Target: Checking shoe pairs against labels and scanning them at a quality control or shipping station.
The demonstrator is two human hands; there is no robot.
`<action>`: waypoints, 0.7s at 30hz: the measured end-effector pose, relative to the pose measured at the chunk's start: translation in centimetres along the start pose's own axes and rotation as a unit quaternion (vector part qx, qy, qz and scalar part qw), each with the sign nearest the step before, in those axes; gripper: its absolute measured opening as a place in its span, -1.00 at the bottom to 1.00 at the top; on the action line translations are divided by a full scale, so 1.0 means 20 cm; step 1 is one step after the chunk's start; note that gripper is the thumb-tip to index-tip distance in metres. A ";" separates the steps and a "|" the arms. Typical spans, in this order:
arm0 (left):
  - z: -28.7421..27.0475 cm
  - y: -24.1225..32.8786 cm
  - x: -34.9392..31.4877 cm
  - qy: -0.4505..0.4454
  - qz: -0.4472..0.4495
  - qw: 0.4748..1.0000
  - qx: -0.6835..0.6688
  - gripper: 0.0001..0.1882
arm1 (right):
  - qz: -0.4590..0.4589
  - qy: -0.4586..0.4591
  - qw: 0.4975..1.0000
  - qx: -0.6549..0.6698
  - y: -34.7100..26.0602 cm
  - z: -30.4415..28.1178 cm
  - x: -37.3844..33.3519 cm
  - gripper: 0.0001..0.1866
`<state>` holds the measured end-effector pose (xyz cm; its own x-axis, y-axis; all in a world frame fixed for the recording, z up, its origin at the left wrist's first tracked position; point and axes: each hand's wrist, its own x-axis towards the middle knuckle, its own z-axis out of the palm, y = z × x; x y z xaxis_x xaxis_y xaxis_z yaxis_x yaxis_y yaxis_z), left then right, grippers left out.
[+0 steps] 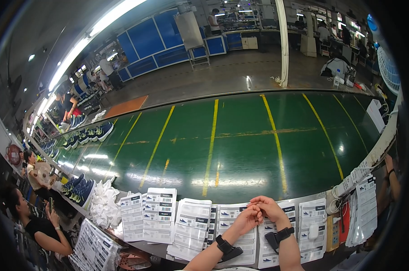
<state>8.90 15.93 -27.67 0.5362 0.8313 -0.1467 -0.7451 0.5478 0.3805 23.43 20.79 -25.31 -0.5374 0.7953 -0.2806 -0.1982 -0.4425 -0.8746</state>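
Observation:
My left hand (pixel 248 217) and my right hand (pixel 268 208) meet near the belt's front edge, above several stacks of printed label sheets (pixel 191 228). The fingers of both are curled in and touch each other. Whatever lies between them, if anything, is hidden. Each wrist wears a black band with a dark flat piece on it. The sheets carry pictures of a blue shoe, bar codes and dark blocks. They lie side by side along the ledge, with a small white object (pixel 313 231) on the right-hand stack (pixel 309 253).
Beyond the sheets runs a green conveyor belt (pixel 240 153) with yellow cross lines. Dark blue shoes (pixel 89 135) stand on its left part; more shoes (pixel 79 192) sit beside crumpled white paper (pixel 106 205). A seated person (pixel 37 226) is at left; another person's arm (pixel 392 178) shows at right.

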 end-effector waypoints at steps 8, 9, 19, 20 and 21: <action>-0.02 0.00 0.01 -0.010 -0.002 1.000 0.008 -0.96 | 0.003 -0.012 1.000 0.006 0.00 -0.01 0.00 -0.74; -0.02 0.00 0.01 -0.009 -0.002 1.000 0.009 -0.96 | 0.003 -0.012 1.000 0.006 0.00 -0.01 0.00 -0.74; 0.01 0.00 0.00 -0.006 0.001 1.000 0.003 -0.97 | -0.003 -0.009 1.000 -0.003 0.00 -0.01 0.00 -0.74; 0.00 0.00 0.00 -0.006 0.000 1.000 0.002 -0.97 | -0.003 -0.010 1.000 -0.003 0.00 -0.01 0.00 -0.74; 0.00 0.00 0.00 -0.006 -0.001 1.000 0.001 -0.97 | -0.003 -0.010 1.000 -0.003 0.00 -0.01 0.00 -0.74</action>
<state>8.88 15.94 -27.60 0.5417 0.8293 -0.1371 -0.7438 0.5488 0.3815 23.57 20.79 -25.31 -0.5531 0.7892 -0.2668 -0.1966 -0.4349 -0.8787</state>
